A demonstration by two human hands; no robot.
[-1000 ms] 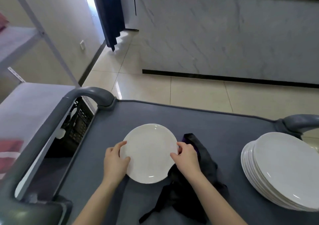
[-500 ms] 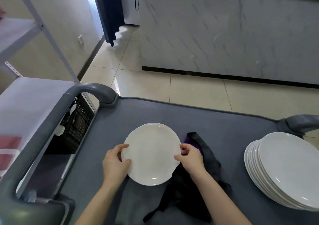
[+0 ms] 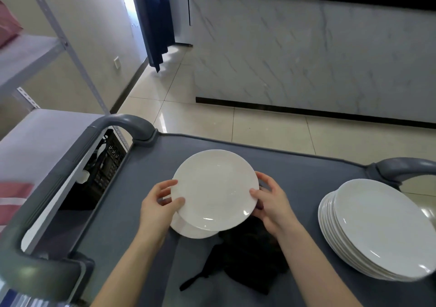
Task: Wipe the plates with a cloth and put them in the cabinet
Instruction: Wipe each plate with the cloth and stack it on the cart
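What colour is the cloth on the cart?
The cloth looks black; the head view, the only one, shows it.

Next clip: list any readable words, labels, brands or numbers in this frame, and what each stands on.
None can be read.
The held plate, the plate stack, the dark cloth and the cart top show no print.
The black crate beside the cart is too blurred to tell.

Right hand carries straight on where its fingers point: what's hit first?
The round white ceramic plate, whose rim the right hand grips. Beyond it the line seems to run over the grey cart top, but depth is unclear.
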